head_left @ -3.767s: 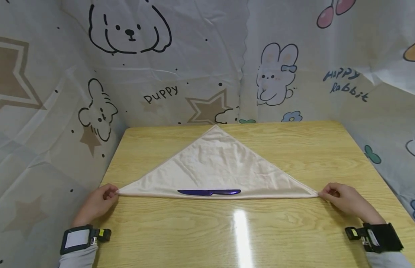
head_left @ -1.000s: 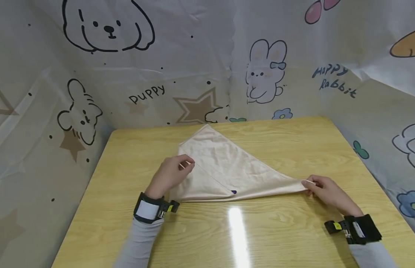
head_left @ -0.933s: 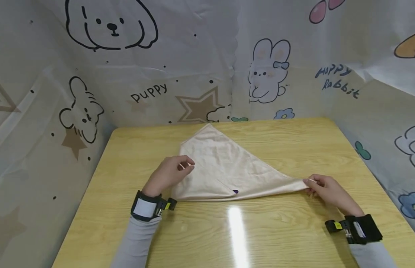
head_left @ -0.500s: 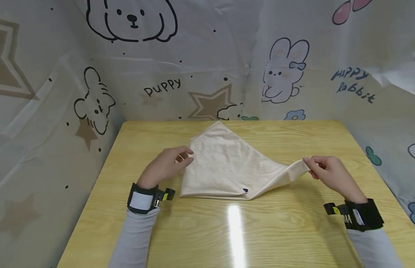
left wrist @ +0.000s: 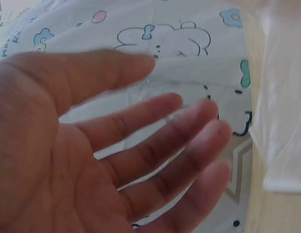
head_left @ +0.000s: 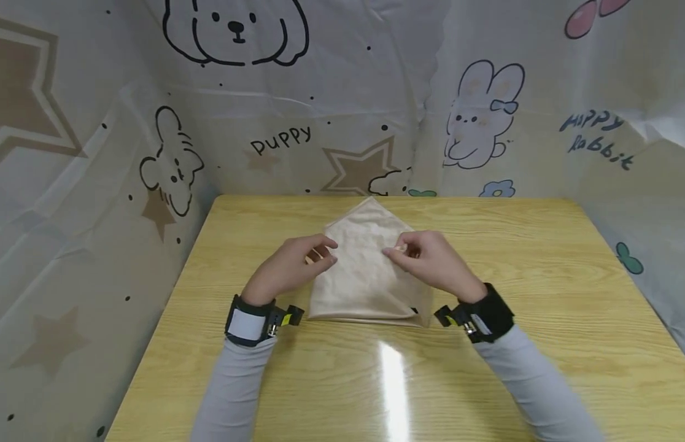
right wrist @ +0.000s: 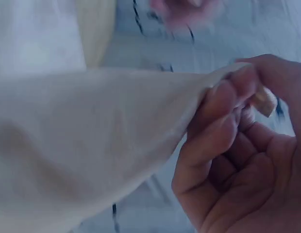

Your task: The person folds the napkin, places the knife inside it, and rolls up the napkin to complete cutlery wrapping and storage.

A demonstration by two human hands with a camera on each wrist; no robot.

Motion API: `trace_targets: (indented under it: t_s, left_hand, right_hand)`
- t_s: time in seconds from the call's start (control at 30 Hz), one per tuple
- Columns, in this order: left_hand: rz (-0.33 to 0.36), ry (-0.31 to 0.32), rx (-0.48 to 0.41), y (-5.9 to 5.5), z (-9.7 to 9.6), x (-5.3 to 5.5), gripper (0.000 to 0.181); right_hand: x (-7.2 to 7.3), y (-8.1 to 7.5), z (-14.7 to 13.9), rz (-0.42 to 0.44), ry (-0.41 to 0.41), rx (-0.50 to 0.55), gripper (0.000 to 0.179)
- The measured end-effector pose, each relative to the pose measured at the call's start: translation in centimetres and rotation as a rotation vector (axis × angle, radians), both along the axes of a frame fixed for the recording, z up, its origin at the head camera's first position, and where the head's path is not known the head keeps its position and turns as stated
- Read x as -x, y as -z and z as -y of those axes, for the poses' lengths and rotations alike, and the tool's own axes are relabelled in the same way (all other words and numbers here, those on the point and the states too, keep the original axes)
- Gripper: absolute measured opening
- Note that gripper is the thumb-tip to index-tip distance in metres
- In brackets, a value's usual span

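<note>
A pale satiny cloth (head_left: 359,264) lies in the middle of the table, its left side folded in and its far corner pointing at the back wall. Most of the knife is hidden under the fold; only a dark bit of the knife handle (head_left: 414,310) peeks out at the lower right. The right hand (head_left: 433,261) pinches the cloth's right corner and holds it raised over the middle; in the right wrist view the cloth (right wrist: 92,141) stretches from its fingertips. Beside the cloth's left edge hovers the left hand (head_left: 290,267), fingers relaxed; the left wrist view shows its palm (left wrist: 53,160) holding nothing.
The wood-grain table (head_left: 254,221) runs back to a wall sheet (head_left: 298,92) printed with cartoon animals and stars, which also covers both sides. A glare streak (head_left: 394,393) crosses the table's front. Each wrist wears a strap with a small camera.
The left side of the cloth was folded rightward over the knife, and the left hand let go. Since then the right hand has lifted the right corner and carried it leftward over the middle.
</note>
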State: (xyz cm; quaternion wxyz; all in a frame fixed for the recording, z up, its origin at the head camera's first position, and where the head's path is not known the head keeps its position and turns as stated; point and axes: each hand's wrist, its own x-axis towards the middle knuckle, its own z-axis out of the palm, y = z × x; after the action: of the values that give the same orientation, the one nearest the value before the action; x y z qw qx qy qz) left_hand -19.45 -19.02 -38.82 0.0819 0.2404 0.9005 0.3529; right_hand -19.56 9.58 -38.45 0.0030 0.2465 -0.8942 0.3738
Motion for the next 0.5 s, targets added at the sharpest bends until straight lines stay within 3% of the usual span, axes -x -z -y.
trace_targets:
  t_s: [0.17, 0.33, 0.5]
  left_hand:
    - [0.116, 0.098, -0.013, 0.5, -0.5, 0.1, 0.056]
    - [0.185, 0.156, 0.054, 1.8, -0.4, 0.5, 0.030]
    - [0.238, 0.173, 0.075, 3.6, 0.6, 0.6, 0.020]
  right_hand:
    - [0.0, 2.7, 6.2, -0.058, -0.119, -0.081, 0.025]
    - [-0.7, 5.8, 8.7, 0.029, -0.174, -0.077, 0.014]
    - [-1.3, 7.5, 9.1, 0.131, -0.243, -0.007, 0.018]
